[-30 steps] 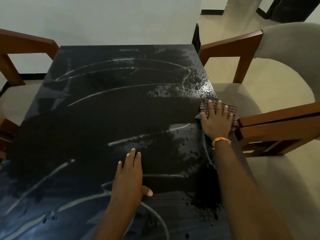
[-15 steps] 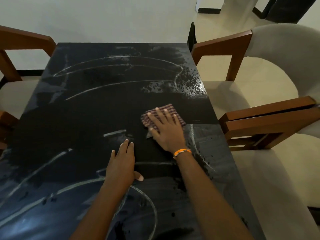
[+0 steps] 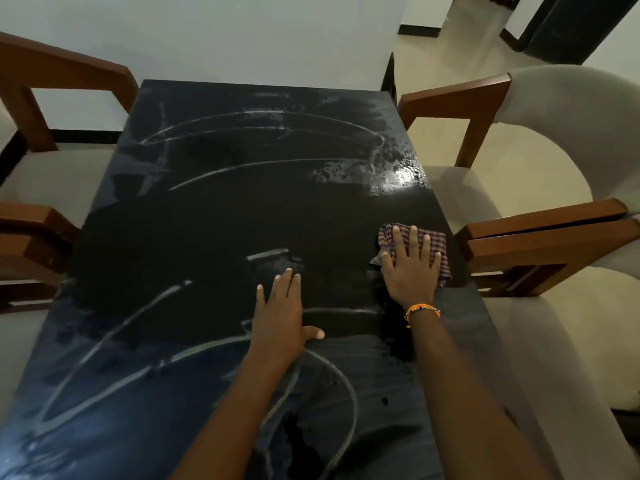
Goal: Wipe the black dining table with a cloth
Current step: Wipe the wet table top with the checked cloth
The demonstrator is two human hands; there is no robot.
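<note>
We see the right hand point(image 3: 410, 271) pressing flat, fingers spread and straight, on the checked cloth point(image 3: 414, 249) near the black table's point(image 3: 214, 216) right edge. The left hand point(image 3: 278, 315) rests open-palmed on the table, beside the cloth toward the middle, holding nothing.

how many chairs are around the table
4 at least partly in view: two on the left, far and near, and two on the right, far and near. Others may sit outside the picture.
</note>
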